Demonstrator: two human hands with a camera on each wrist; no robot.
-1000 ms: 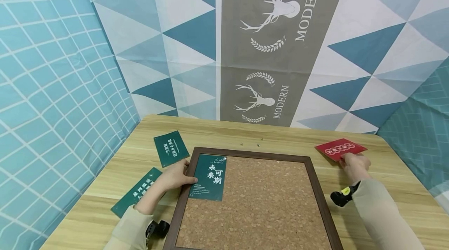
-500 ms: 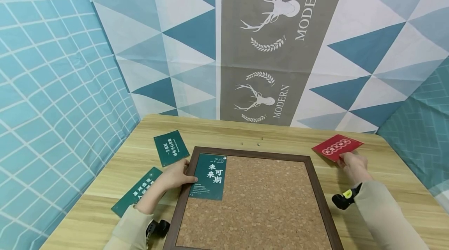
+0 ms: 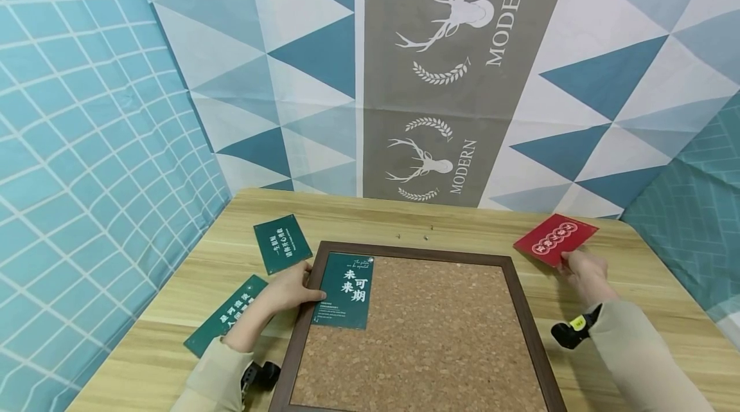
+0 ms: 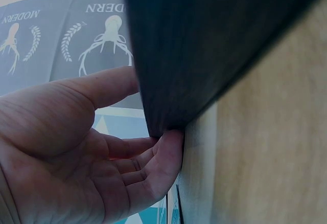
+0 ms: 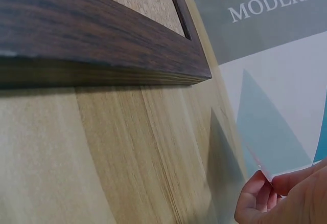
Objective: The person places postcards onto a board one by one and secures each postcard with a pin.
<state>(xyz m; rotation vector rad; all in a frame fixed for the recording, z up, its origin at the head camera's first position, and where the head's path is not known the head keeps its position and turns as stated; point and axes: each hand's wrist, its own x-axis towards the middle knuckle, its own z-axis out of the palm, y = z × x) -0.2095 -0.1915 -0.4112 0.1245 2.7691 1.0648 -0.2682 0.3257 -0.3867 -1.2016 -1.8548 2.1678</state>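
In the head view my left hand (image 3: 283,290) grips the left side of a brown-framed cork board (image 3: 433,335). Its thumb lies over the frame, and the left wrist view shows the other fingers (image 4: 158,165) against the frame's lower edge. Fixed at the board's upper left corner is a green card (image 3: 349,299) with white lettering and a small pin (image 3: 370,260) at its top right. On the right, my right hand (image 3: 585,274) pinches a red card (image 3: 549,241) by its near corner. That card shows nearly edge-on in the right wrist view, raised off the table.
Two more green cards lie left of the board, one farther back (image 3: 282,245) and one (image 3: 216,322) partly behind my left forearm. Several small pins (image 3: 426,238) are scattered behind the board on the wooden table (image 3: 347,213). Patterned cloth walls (image 3: 312,78) close off the back and sides.
The red card has turned counter-clockwise and shifted slightly left and away, with my right hand still pinching its corner. My left hand and the board have stayed in place.
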